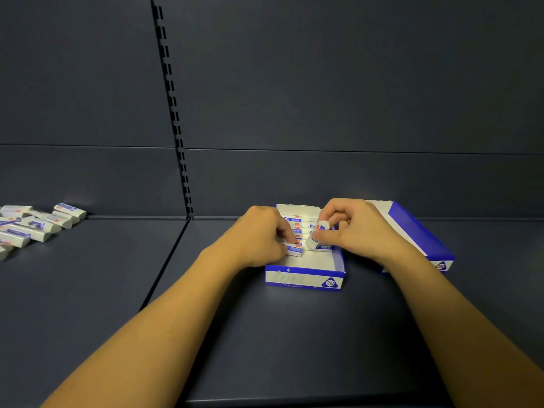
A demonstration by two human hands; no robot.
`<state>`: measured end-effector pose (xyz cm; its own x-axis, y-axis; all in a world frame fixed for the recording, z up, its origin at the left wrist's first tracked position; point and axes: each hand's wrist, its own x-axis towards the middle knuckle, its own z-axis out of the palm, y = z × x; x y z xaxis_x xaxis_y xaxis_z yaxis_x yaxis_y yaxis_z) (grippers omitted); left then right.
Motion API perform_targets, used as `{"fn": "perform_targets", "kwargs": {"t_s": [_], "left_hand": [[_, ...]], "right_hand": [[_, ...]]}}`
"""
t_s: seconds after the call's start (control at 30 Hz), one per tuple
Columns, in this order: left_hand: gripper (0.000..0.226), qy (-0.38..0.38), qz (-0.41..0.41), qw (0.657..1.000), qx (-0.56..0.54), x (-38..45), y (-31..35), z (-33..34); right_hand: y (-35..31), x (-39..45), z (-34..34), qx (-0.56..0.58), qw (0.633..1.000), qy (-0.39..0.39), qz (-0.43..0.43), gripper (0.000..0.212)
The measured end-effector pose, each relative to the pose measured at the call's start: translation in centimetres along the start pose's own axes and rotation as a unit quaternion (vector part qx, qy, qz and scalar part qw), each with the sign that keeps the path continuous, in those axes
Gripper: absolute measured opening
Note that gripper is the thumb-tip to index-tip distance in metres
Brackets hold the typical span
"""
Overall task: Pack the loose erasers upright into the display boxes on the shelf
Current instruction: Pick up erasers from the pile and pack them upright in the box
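A blue and white display box (304, 278) marked 2B sits on the dark shelf, with several white and blue erasers standing upright in two rows in its back part. My left hand (260, 235) pinches the front eraser of the left row (295, 249) between thumb and forefinger. My right hand (350, 226) holds a tilted eraser (316, 235) by finger and thumb over the right row. A pile of loose erasers (35, 225) lies at the far left of the shelf.
A second blue and white box (418, 231) stands just right of the first, partly hidden behind my right hand and forearm. A slotted upright (173, 113) runs down the dark back panel. A seam (164, 266) divides the shelf into two boards.
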<state>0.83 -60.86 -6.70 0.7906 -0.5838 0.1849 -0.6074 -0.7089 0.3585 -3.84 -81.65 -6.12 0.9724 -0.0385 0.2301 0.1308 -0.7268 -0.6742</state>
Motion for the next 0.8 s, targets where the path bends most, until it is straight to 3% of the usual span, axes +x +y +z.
{"fn": "perform_targets", "kwargs": {"t_s": [0.53,0.8], "left_hand": [[0.018,0.003,-0.047,0.999,-0.025,0.52,0.28,0.29],[0.018,-0.004,-0.036,0.998,-0.048,0.28,-0.09,0.07]], "right_hand": [[0.11,-0.04,0.66,-0.024,0.999,0.012,-0.042,0.024],[0.13,-0.61,-0.01,-0.076,0.995,-0.033,-0.055,0.02]]}}
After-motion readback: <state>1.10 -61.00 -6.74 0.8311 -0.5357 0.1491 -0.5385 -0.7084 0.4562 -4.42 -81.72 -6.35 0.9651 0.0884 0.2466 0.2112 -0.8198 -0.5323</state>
